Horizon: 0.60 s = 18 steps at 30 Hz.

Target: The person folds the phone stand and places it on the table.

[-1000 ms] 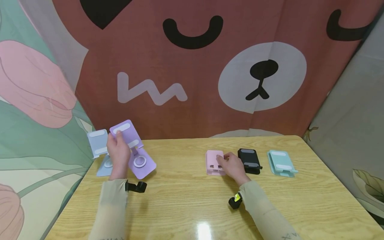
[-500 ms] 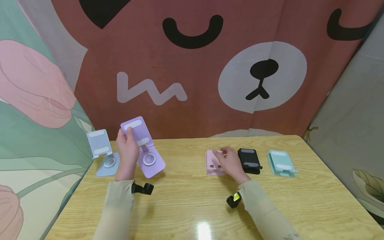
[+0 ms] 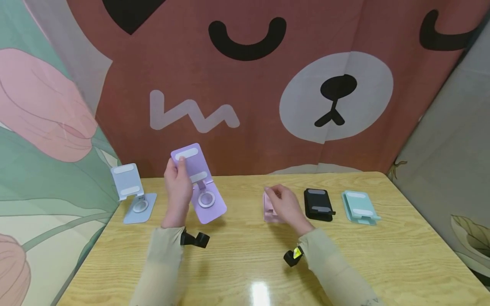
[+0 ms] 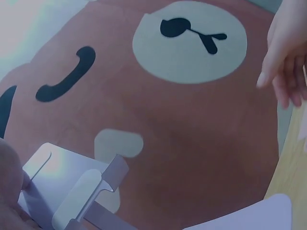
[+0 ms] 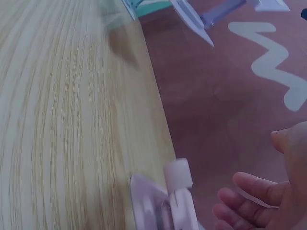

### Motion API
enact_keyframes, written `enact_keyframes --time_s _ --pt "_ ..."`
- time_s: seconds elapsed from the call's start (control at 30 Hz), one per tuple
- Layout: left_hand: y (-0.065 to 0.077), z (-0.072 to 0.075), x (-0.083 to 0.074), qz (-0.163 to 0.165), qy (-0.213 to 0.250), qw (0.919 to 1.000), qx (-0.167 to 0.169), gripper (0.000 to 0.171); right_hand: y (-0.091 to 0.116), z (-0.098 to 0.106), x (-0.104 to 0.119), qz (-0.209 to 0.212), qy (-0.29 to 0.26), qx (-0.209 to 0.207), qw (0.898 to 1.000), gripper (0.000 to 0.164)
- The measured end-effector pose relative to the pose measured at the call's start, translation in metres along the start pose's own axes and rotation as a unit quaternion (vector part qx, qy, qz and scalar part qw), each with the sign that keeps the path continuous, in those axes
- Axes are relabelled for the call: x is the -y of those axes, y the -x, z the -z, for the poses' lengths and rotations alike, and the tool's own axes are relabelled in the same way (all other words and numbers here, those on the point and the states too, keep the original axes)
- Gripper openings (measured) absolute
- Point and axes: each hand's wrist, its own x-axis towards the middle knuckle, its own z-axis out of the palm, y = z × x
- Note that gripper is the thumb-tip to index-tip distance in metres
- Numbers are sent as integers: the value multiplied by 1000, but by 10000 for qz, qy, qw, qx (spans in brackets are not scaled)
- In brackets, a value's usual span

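Observation:
In the head view my left hand [image 3: 178, 193] grips a purple phone stand [image 3: 212, 207] by its upper plate, thumb across the front. The stand is unfolded, tilted, and held up over the table, a ring on its base. My right hand [image 3: 286, 206] hovers over a folded pink phone stand [image 3: 271, 217] and hides part of it. The right wrist view shows loosely bent fingers [image 5: 259, 189] apart from the pink stand [image 5: 148, 203], holding nothing. Left of the purple stand, a light blue phone stand [image 3: 128, 180] stands unfolded on the table.
To the right of the pink stand lie a folded black phone stand [image 3: 317, 196] and a folded mint phone stand [image 3: 357, 203]. The wooden table [image 3: 229, 255] ends at the back against a bear-print cloth [image 3: 252, 144].
My left hand has carried the purple stand rightward, away from the blue one. The right hand has shifted slightly left and up over the pink stand, its fingers now lifted off it.

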Motion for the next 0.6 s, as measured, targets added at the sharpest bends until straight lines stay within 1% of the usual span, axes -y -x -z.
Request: enact_keyframes --time_s 0.13,0.23,0.3,0.47,0.6 --pt "5 -8 -2 36 173 9996 213 36 3 -5 8 199 -44 17 9998 46" --pt "9 -14 -3 73 254 9993 277 35 5 -7 13 305 -107 27 9995 45" --pt "11 -17 -3 102 292 9990 308 35 6 -8 16 294 -186 61 9994 45" --pt "17 -25 -6 213 468 9979 403 35 9 -14 19 118 -545 285 9980 49" --pt "23 -32 -10 270 619 9968 429 33 12 -19 21 99 -618 362 9974 49"
